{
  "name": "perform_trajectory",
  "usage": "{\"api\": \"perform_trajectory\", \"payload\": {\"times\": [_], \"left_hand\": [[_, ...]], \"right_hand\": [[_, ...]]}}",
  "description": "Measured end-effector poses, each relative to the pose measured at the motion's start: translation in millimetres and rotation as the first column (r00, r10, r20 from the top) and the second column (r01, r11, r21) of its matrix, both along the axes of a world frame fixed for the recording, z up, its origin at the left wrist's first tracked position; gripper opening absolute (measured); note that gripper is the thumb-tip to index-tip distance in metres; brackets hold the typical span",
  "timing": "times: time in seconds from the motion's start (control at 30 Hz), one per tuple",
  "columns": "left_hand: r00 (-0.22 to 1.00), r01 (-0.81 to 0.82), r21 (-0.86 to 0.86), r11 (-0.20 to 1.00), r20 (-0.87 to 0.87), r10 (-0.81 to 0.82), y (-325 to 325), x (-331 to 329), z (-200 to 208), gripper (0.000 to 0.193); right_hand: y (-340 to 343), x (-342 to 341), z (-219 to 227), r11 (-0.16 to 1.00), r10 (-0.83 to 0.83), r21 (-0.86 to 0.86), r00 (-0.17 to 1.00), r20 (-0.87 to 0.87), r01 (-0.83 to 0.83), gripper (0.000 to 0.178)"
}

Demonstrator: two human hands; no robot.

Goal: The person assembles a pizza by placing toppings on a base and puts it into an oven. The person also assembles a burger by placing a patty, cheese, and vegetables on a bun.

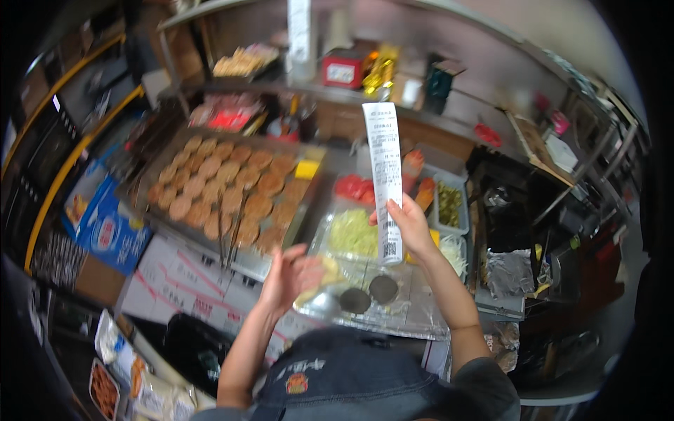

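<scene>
A long white paper receipt (385,151) is pinched upright in my right hand (413,223), with its printed side toward me. My left hand (286,277) is raised with its fingers stretched out and slightly blurred, and nothing is in it. It hovers between the tray of browned round patties (210,186) and a pale flat round piece (328,272). Shredded lettuce (351,231) lies behind the receipt's lower part, next to red tomato slices (354,188). Two dark discs (383,288) and a shiny rounded metal thing (324,306) rest on the near counter.
Tongs (230,231) lean over the tray's near edge. To the right are a tub of chopped pickles (449,203), white shreds (453,254) and crumpled foil (510,272). A shelf at the back holds a red box (342,68). A blue bag (105,228) stands on the left.
</scene>
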State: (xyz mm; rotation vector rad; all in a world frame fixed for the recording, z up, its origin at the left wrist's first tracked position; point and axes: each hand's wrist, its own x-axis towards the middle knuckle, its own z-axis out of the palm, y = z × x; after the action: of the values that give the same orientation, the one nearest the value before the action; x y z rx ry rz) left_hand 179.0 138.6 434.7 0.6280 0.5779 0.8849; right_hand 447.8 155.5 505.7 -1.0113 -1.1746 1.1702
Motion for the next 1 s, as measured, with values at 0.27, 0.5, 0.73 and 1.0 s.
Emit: {"api": "perform_trajectory", "payload": {"times": [0.27,0.5,0.73,1.0], "left_hand": [[0.981,-0.19,-0.116,0.975,0.021,0.194,-30.7,-25.6,-20.3,0.065],[0.985,-0.168,-0.247,0.954,-0.008,0.171,-60.6,-8.3,-48.8,0.067],[0.987,-0.157,-0.281,0.947,-0.007,0.162,-77.9,19.1,-75.9,0.061],[0.975,-0.22,-0.355,0.909,-0.1,0.197,-101.9,41.9,-74.1,0.054]], "right_hand": [[124.2,139.0,96.8,0.829,-0.469,0.329,0.883,-0.036,0.453,0.022],[200.4,188.4,117.7,0.753,-0.599,0.332,0.801,-0.011,0.568,0.021],[275.1,255.2,115.6,0.6,-0.754,0.52,0.648,0.112,0.608,0.023],[213.6,206.5,76.7,0.22,-0.944,0.827,0.327,0.046,0.518,0.045]]}}
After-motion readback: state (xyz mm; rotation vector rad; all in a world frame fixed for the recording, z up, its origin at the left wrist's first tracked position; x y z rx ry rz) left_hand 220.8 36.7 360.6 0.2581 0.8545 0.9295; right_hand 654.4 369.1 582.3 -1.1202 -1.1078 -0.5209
